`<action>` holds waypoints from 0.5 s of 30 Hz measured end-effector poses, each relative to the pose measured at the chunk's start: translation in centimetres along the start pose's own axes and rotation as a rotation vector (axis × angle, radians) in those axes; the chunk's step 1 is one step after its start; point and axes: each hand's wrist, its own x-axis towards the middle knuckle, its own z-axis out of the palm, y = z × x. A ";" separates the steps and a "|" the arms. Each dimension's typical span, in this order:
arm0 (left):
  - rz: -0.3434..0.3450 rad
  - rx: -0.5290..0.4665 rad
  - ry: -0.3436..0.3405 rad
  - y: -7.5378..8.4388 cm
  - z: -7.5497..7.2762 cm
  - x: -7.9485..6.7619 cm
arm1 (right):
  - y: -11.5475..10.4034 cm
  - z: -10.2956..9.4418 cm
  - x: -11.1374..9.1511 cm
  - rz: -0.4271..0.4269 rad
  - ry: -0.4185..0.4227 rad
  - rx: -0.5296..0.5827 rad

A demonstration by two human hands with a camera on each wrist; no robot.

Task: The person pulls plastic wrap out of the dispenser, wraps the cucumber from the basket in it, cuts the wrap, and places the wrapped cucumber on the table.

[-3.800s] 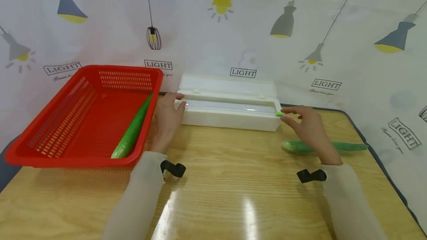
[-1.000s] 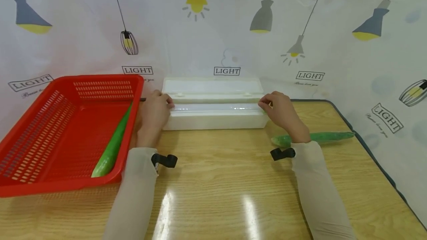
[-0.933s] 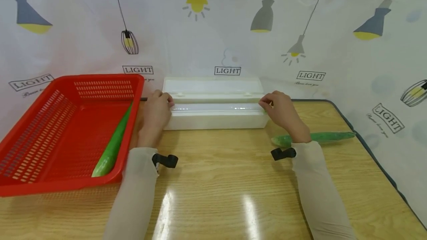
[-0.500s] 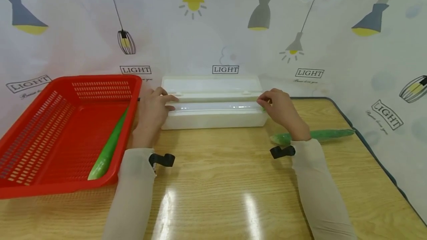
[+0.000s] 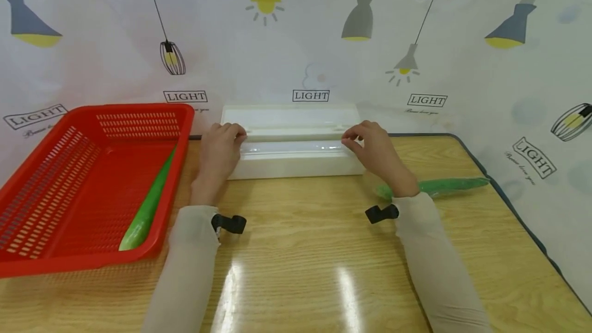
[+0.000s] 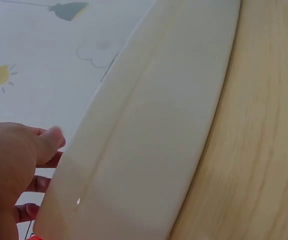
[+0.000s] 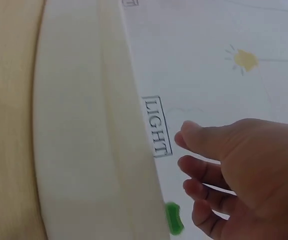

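A long white cling film box lies against the back wall with its lid raised. Clear, shiny cling film stretches along its top. At the left end, my left hand pinches the film between thumb and forefinger. My right hand pinches it near the right end, fingertips over the box's top. The right wrist view shows a green slide cutter at the box edge, below the right fingers; in the head view the hand hides it. The film between the fingertips is too clear to make out in the wrist views.
A red perforated basket stands at the left with a green cucumber inside. Another cucumber, in a shiny film, lies on the wooden table at the right, partly behind my right wrist. A lamp-patterned sheet hangs behind.
The right hand left the green cutter at the right end, then moved slightly left along the film. The left fingers spread half a second ago and are now together again. The view shifted right.
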 end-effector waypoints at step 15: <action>0.055 -0.046 -0.082 -1.1 -1.3 -0.3 | -0.4 1.0 0.2 -0.056 0.014 -0.018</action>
